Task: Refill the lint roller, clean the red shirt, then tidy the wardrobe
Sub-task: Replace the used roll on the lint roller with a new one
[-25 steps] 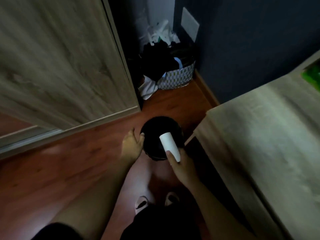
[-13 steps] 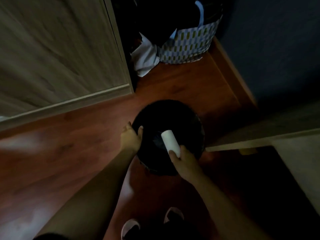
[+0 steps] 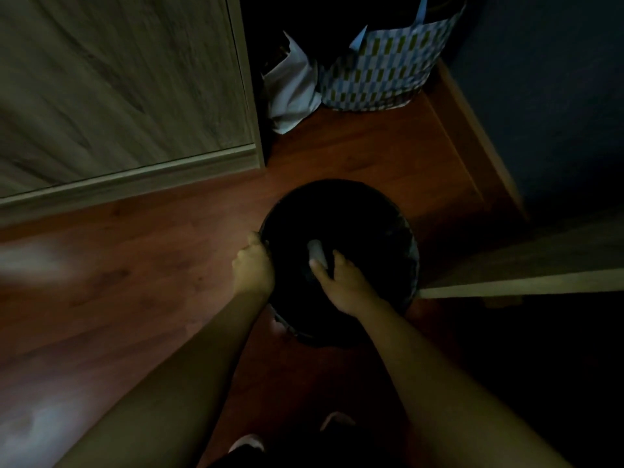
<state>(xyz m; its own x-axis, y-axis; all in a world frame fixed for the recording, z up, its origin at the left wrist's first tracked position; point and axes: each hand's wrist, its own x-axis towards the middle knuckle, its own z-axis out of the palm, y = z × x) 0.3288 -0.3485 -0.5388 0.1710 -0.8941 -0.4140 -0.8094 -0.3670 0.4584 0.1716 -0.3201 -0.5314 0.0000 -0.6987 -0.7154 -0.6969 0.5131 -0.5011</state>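
- The reddish-brown wood-plank floor (image 3: 169, 265) fills most of the dim head view, with pale blurred glare patches at its left edge.
- A grey-grained wooden wardrobe door (image 3: 118, 82) takes up the upper left, its pale bottom rail running just above the floor.
- A dark blue wall (image 3: 547, 82) stands at the upper right, with an orange-brown wooden skirting board (image 3: 472, 136) along its foot.
- A light wooden furniture edge (image 3: 526, 285) juts in from the right, touching or just beside the bin; which, I cannot tell.
- A round black waste bin lined with a dark plastic bag (image 3: 378, 204) stands on the floor at the centre, its inside too dark to read.
- A blue, white and olive patterned carrier bag (image 3: 381, 72) sits in the far corner, with a crumpled white plastic bag (image 3: 293, 89) just beside it on its left.
- The left hand (image 3: 253, 268) is curled over the bin's near-left rim, fingers closed on the edge.
- The right hand (image 3: 344, 282) reaches over the bin's mouth; thumb and fingers are spread somewhat, yet they pinch the lower end of the roll.
- The small white cylindrical lint-roller core (image 3: 316, 252) is held tilted above the bin's dark opening, its free end pointing away from the person.
- Two pale shoe tips (image 3: 334, 420) show at the bottom edge, between the forearms.
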